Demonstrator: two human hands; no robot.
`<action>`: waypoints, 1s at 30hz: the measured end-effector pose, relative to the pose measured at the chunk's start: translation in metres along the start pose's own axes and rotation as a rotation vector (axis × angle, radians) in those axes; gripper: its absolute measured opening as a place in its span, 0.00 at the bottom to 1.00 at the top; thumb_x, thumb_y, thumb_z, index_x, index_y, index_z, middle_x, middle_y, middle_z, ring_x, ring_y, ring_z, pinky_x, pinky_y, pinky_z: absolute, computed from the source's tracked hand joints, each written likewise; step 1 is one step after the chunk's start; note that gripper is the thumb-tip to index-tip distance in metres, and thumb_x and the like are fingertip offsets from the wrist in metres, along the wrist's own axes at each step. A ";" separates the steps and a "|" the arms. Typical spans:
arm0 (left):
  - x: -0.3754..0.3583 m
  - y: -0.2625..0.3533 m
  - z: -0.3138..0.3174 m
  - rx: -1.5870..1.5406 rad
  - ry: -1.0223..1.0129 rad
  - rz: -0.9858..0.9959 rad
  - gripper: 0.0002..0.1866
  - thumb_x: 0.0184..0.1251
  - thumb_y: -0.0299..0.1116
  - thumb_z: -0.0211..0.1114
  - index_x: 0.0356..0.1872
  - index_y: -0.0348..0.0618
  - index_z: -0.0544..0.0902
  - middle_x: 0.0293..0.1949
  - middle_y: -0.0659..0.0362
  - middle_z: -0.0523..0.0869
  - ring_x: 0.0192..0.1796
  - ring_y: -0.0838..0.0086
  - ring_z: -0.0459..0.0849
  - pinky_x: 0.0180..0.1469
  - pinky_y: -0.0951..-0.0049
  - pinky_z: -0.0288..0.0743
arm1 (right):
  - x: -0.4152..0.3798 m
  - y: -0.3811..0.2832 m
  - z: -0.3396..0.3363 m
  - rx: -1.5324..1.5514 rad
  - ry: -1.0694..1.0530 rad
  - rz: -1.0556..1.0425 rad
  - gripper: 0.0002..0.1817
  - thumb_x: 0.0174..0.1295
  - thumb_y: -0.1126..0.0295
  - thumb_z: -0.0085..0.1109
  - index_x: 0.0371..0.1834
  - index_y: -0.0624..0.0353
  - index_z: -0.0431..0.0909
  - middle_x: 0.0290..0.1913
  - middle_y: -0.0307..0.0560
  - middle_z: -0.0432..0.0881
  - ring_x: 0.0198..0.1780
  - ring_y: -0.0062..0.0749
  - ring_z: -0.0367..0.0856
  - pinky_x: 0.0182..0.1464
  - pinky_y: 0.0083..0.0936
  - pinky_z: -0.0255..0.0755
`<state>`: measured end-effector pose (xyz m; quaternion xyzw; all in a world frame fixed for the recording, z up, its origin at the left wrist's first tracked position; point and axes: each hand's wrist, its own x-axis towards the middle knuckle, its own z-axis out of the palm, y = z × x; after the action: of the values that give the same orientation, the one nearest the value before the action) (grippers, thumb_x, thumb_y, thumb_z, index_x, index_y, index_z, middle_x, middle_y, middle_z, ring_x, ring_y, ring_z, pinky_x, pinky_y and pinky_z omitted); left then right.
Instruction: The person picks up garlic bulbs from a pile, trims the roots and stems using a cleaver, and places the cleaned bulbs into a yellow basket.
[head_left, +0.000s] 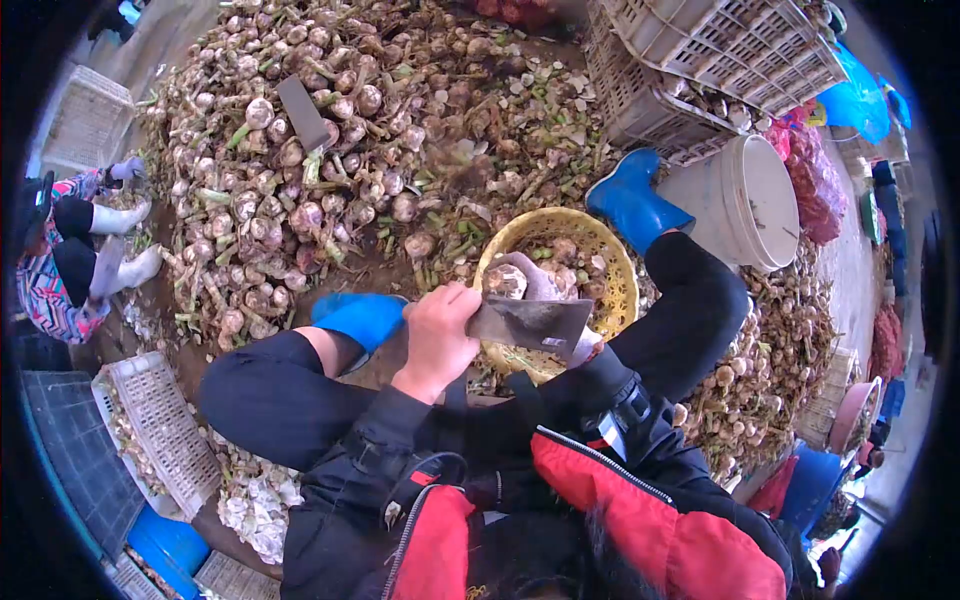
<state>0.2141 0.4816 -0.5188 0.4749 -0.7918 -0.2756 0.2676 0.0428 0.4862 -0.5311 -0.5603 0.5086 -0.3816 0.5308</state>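
My left hand is bare and closed around the handle end of a cleaver, whose broad dark blade points to the right. My right hand wears a pale mauve glove and is partly hidden behind the blade. It grips a garlic bulb, with the blade just below it. Both hands are over a yellow plastic basket between my legs, in which several trimmed garlic bulbs lie.
A large heap of garlic spreads ahead, with a grey flat rectangular object on it. Stacked crates and a white bucket stand at right. Another person sits at left. A crate leans near my left knee.
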 end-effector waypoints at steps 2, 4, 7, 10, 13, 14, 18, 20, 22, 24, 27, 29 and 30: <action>-0.001 0.003 0.002 0.004 -0.006 -0.019 0.14 0.32 0.21 0.63 0.26 0.42 0.72 0.28 0.55 0.75 0.36 0.55 0.76 0.36 0.60 0.69 | 0.001 0.005 -0.007 -0.199 -0.035 -0.102 0.34 0.41 0.60 0.72 0.51 0.62 0.67 0.39 0.54 0.79 0.42 0.48 0.80 0.42 0.32 0.72; -0.001 0.005 0.004 0.008 0.011 -0.033 0.13 0.33 0.21 0.63 0.26 0.42 0.72 0.28 0.54 0.75 0.36 0.55 0.76 0.36 0.59 0.69 | 0.000 0.022 -0.009 -0.285 0.004 -0.204 0.34 0.41 0.61 0.72 0.51 0.63 0.67 0.39 0.53 0.79 0.41 0.49 0.80 0.42 0.33 0.72; 0.003 -0.004 0.012 -0.010 0.059 -0.057 0.13 0.35 0.21 0.63 0.27 0.41 0.73 0.28 0.54 0.75 0.36 0.54 0.76 0.36 0.59 0.69 | 0.003 0.010 -0.017 -0.292 -0.020 -0.162 0.35 0.40 0.62 0.72 0.51 0.63 0.67 0.38 0.52 0.79 0.40 0.45 0.80 0.41 0.32 0.73; 0.000 -0.013 0.027 -0.044 0.075 -0.097 0.12 0.37 0.21 0.63 0.28 0.41 0.74 0.28 0.53 0.76 0.36 0.54 0.77 0.36 0.59 0.70 | 0.000 0.016 -0.016 -0.084 -0.083 0.098 0.33 0.40 0.65 0.73 0.50 0.62 0.67 0.36 0.46 0.80 0.38 0.29 0.78 0.40 0.30 0.73; -0.005 -0.027 0.043 -0.051 0.065 -0.128 0.12 0.38 0.22 0.63 0.28 0.41 0.75 0.28 0.54 0.76 0.37 0.55 0.77 0.36 0.59 0.70 | 0.000 0.004 -0.010 -0.112 -0.037 0.182 0.32 0.39 0.65 0.73 0.48 0.61 0.67 0.34 0.45 0.80 0.38 0.27 0.78 0.40 0.30 0.73; -0.006 -0.031 0.048 -0.052 0.081 -0.129 0.11 0.39 0.21 0.63 0.28 0.41 0.75 0.29 0.53 0.77 0.37 0.54 0.78 0.36 0.59 0.71 | 0.000 -0.005 -0.008 -0.093 -0.025 0.262 0.30 0.39 0.65 0.71 0.47 0.61 0.67 0.34 0.47 0.80 0.38 0.28 0.78 0.40 0.30 0.73; -0.016 -0.079 0.051 -0.056 -0.149 -0.612 0.09 0.45 0.21 0.58 0.31 0.39 0.78 0.30 0.44 0.81 0.37 0.49 0.80 0.37 0.56 0.73 | -0.005 0.002 -0.003 -0.176 0.155 -0.011 0.26 0.40 0.66 0.66 0.44 0.60 0.69 0.34 0.49 0.78 0.37 0.41 0.79 0.40 0.32 0.72; -0.016 -0.080 0.054 -0.250 -0.049 -0.596 0.09 0.45 0.23 0.60 0.31 0.38 0.78 0.25 0.47 0.81 0.33 0.53 0.81 0.35 0.60 0.72 | -0.001 0.006 -0.008 -0.189 0.169 -0.036 0.30 0.41 0.65 0.69 0.48 0.60 0.69 0.37 0.48 0.76 0.40 0.43 0.77 0.45 0.31 0.71; -0.007 -0.053 0.039 -0.483 0.007 -0.633 0.08 0.43 0.24 0.62 0.29 0.36 0.77 0.21 0.58 0.79 0.26 0.71 0.78 0.32 0.70 0.70 | 0.009 0.029 -0.007 -0.297 0.205 -0.133 0.32 0.47 0.65 0.69 0.56 0.60 0.67 0.42 0.44 0.75 0.43 0.36 0.76 0.48 0.28 0.71; -0.013 -0.039 0.037 -0.664 0.039 -0.712 0.06 0.44 0.23 0.60 0.27 0.37 0.77 0.20 0.63 0.77 0.25 0.79 0.74 0.31 0.76 0.67 | 0.010 0.026 0.004 0.143 0.299 0.089 0.30 0.50 0.66 0.67 0.57 0.60 0.66 0.43 0.42 0.74 0.43 0.32 0.76 0.48 0.26 0.71; -0.013 -0.017 0.033 -0.693 0.103 -0.747 0.06 0.44 0.23 0.59 0.27 0.38 0.77 0.18 0.60 0.76 0.25 0.76 0.76 0.30 0.72 0.68 | 0.012 0.011 0.020 0.763 0.364 0.334 0.27 0.54 0.69 0.63 0.57 0.60 0.66 0.46 0.39 0.74 0.46 0.25 0.76 0.48 0.22 0.73; -0.012 -0.022 0.046 -0.486 0.157 -0.690 0.08 0.44 0.23 0.59 0.29 0.38 0.78 0.20 0.55 0.79 0.25 0.72 0.79 0.31 0.70 0.70 | 0.014 -0.007 0.030 0.952 0.331 0.373 0.24 0.55 0.72 0.61 0.56 0.60 0.66 0.46 0.40 0.75 0.47 0.23 0.76 0.48 0.23 0.74; -0.015 -0.027 0.046 -0.447 0.098 -0.703 0.10 0.45 0.23 0.59 0.33 0.38 0.78 0.23 0.51 0.80 0.27 0.67 0.81 0.33 0.68 0.71 | 0.018 -0.005 0.027 0.748 0.231 0.292 0.26 0.56 0.68 0.60 0.57 0.57 0.64 0.47 0.38 0.74 0.51 0.28 0.76 0.54 0.28 0.72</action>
<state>0.2051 0.4931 -0.5721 0.6590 -0.4886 -0.4923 0.2909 0.0730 0.4740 -0.5321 -0.2046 0.4651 -0.5211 0.6858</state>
